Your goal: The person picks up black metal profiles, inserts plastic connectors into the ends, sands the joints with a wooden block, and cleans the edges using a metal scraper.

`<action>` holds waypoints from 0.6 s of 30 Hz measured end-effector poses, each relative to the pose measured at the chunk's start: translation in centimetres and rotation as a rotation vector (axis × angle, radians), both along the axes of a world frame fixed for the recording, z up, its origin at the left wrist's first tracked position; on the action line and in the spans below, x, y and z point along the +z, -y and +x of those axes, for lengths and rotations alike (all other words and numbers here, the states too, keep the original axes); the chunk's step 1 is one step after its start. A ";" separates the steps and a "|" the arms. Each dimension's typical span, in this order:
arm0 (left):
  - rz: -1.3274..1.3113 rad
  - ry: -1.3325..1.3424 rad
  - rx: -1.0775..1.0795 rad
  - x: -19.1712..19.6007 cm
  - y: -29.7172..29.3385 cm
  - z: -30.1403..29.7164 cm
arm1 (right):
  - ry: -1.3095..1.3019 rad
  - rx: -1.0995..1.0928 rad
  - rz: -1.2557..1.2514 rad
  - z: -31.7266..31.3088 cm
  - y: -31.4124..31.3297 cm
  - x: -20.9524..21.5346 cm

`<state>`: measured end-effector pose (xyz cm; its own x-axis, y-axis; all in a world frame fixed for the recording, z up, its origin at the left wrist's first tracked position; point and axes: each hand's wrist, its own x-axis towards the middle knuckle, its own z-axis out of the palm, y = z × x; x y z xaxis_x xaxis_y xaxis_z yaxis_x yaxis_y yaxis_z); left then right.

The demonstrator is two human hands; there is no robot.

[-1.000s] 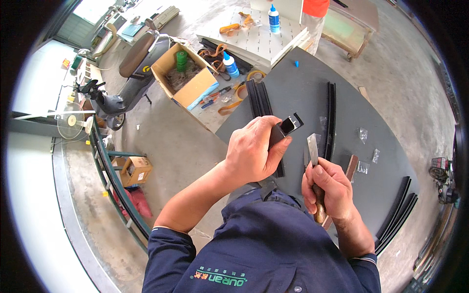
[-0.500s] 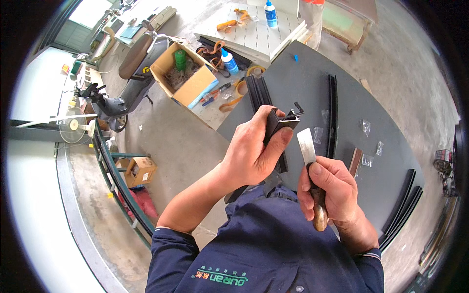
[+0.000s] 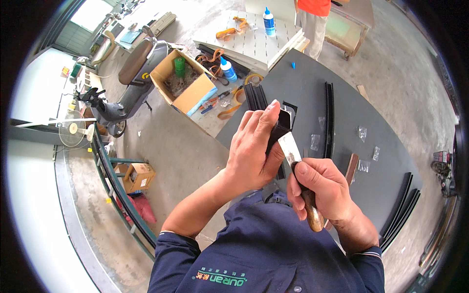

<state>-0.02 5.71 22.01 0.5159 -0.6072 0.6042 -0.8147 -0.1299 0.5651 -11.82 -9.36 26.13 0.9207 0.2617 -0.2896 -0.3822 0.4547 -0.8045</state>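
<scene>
Black profile (image 3: pixel 278 133): above worktop (image 3: pixel 303 88), near its left corner;
Left hand (image 3: pixel 254 146): gripping it, fingers nearly straight;
Right hand (image 3: pixel 322 188): closed round scraper (image 3: pixel 292 154);
Scraper angle: best shallow, pressure light, edge kept off fingers

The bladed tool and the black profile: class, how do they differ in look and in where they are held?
Colour: the bladed tool has a pale blade and brown handle; the black profile is mostly dark.
Shape: the bladed tool's blade is flat; the black profile has a hollow end.
Side: the bladed tool is in the right grip, the black profile in the left grip.
Both are handheld.
</scene>
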 end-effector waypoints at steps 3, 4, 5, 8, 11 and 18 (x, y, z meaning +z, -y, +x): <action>0.004 0.001 0.000 0.0 0.0 -0.1 | -0.016 -0.002 -0.031 0.2 -0.2 0.3; 0.006 0.005 0.002 0.0 -0.1 0.0 | 0.000 -0.009 -0.065 0.2 -0.2 0.3; 0.011 0.018 0.004 0.0 -0.1 0.0 | 0.014 -0.018 -0.100 0.1 -0.2 0.2; 0.026 0.069 0.018 0.0 -0.1 0.1 | 0.028 -0.030 -0.148 0.1 -0.2 0.3; 0.044 0.144 0.044 0.1 -0.2 0.3 | 0.013 -0.052 -0.151 0.2 -0.3 0.7; 0.108 0.220 0.095 -0.8 0.1 0.1 | -0.015 -0.204 -0.178 1.5 -0.4 0.3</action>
